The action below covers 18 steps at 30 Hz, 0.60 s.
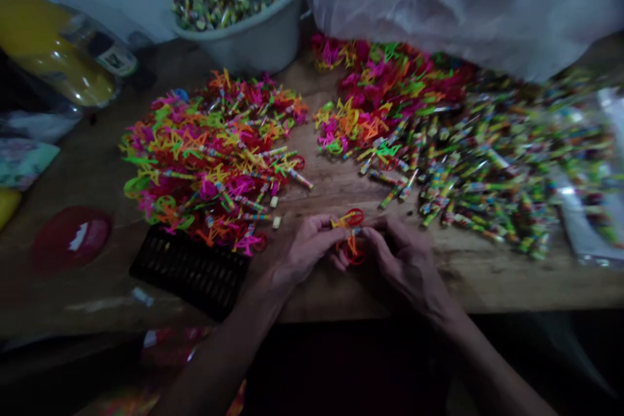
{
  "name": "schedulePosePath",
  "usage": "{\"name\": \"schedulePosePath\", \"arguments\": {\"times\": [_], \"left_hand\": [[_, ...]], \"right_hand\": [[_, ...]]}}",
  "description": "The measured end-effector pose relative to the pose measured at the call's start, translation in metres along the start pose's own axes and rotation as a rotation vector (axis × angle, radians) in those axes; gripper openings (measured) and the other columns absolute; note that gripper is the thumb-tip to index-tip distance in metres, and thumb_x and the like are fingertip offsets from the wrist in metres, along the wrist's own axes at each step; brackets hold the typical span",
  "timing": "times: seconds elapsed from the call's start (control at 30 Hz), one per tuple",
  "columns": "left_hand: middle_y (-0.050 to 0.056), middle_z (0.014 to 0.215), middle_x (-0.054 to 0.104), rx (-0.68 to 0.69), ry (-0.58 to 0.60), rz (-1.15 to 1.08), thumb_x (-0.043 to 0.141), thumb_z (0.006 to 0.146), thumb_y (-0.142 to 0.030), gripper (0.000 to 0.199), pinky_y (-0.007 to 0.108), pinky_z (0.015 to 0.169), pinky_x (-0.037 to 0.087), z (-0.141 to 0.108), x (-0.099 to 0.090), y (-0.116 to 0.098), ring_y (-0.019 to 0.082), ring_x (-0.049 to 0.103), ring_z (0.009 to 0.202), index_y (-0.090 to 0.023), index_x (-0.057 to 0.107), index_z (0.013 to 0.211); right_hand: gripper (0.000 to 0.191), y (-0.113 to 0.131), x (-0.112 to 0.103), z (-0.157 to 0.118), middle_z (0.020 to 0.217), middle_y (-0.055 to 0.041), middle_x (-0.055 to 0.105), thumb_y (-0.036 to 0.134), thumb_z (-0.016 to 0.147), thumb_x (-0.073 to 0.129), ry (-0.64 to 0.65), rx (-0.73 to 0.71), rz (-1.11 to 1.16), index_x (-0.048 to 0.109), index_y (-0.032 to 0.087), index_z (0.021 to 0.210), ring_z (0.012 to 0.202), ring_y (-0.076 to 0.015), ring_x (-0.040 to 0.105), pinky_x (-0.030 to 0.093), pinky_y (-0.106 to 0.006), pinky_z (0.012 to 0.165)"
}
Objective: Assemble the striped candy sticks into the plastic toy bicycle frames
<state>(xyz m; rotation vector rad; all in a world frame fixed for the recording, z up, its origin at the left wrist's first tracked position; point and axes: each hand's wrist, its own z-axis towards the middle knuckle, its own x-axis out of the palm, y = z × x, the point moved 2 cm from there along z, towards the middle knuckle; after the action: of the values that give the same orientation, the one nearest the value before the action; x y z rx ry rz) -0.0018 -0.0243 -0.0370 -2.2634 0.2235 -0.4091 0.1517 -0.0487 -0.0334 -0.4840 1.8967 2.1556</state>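
Note:
Near the table's front edge my left hand [312, 244] is closed on a small plastic toy [353, 248], yellow and orange with red rings like wheels. My right hand [407, 263] meets it from the other side, thumb and fingers pinched at the toy's middle, where a bit of a pale blue piece shows. What lies between the right fingertips is mostly hidden. To the left is a heap of bright plastic toys [195, 143], several with printed tubes attached. Loose small printed tubes [487, 175] are piled on the right, beside more bright toys [385, 84] farther back.
A grey tub [253, 36] full of small wrapped pieces stands at the back. A dark slotted tray [190, 270] and a red lid-like disc [73, 237] lie front left. A yellow-filled bottle [53, 52] is far left. A clear plastic bag [439, 6] covers the back right.

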Motion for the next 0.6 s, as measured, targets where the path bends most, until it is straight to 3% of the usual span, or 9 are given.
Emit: {"name": "schedulePosePath", "arguments": {"times": [0.07,0.13,0.27,0.43,0.53,0.6], "left_hand": [[0.002,0.060,0.061,0.048,-0.025,0.089,0.063,0.076,-0.036,0.029,0.022,0.044,0.048,-0.004,-0.007,-0.012,0.011,0.057,0.046,-0.010,0.058,0.087],[0.001,0.058,0.060,0.127,-0.135,0.198,0.063,0.076,-0.038,0.029,0.020,0.044,0.046,-0.015,-0.025,-0.032,0.010,0.056,0.046,-0.011,0.059,0.086],[-0.001,0.056,0.059,0.310,-0.592,0.393,0.066,0.072,-0.040,0.026,0.020,0.044,0.042,-0.056,-0.087,-0.075,0.010,0.052,0.045,-0.016,0.057,0.078],[0.000,0.047,0.051,0.394,-0.982,1.015,0.063,0.071,-0.046,0.031,0.024,0.042,0.030,-0.082,-0.156,-0.104,0.016,0.051,0.047,-0.020,0.054,0.058],[0.002,0.047,0.048,0.439,-1.197,1.236,0.069,0.064,-0.048,0.032,0.027,0.047,0.030,-0.081,-0.168,-0.110,0.024,0.056,0.056,-0.020,0.054,0.058],[0.005,0.063,0.058,0.553,-1.263,1.237,0.070,0.064,-0.047,0.029,0.034,0.055,0.038,-0.078,-0.158,-0.111,0.032,0.060,0.074,-0.023,0.060,0.076]], "right_hand": [[0.015,0.002,-0.001,0.008,0.087,-0.0029,0.066,0.026,0.089,0.048,0.018,0.003,0.034,0.060,0.020,0.097,0.075,-0.0138,0.063,0.050,-0.026,0.067],[0.025,0.001,-0.008,0.017,0.094,-0.0045,0.065,0.027,0.089,0.049,-0.031,-0.023,-0.019,0.054,0.020,0.112,0.080,-0.0147,0.062,0.049,-0.027,0.070],[0.021,-0.008,-0.029,0.027,0.088,-0.0056,0.061,0.021,0.086,0.049,-0.201,-0.185,-0.433,0.059,0.020,0.105,0.076,-0.0169,0.057,0.044,-0.029,0.065],[0.025,-0.024,-0.026,0.032,0.096,-0.0089,0.056,0.009,0.079,0.048,-0.030,-0.255,-0.850,0.063,0.021,0.096,0.083,-0.0212,0.050,0.039,-0.031,0.067],[0.020,-0.027,-0.022,0.033,0.095,-0.0095,0.055,0.008,0.080,0.047,-0.035,-0.272,-0.915,0.062,0.020,0.087,0.082,-0.0210,0.049,0.039,-0.032,0.069],[0.018,-0.027,-0.024,0.031,0.089,-0.0082,0.055,0.012,0.081,0.047,-0.078,-0.301,-0.879,0.061,0.020,0.088,0.081,-0.0209,0.049,0.039,-0.032,0.067]]}}
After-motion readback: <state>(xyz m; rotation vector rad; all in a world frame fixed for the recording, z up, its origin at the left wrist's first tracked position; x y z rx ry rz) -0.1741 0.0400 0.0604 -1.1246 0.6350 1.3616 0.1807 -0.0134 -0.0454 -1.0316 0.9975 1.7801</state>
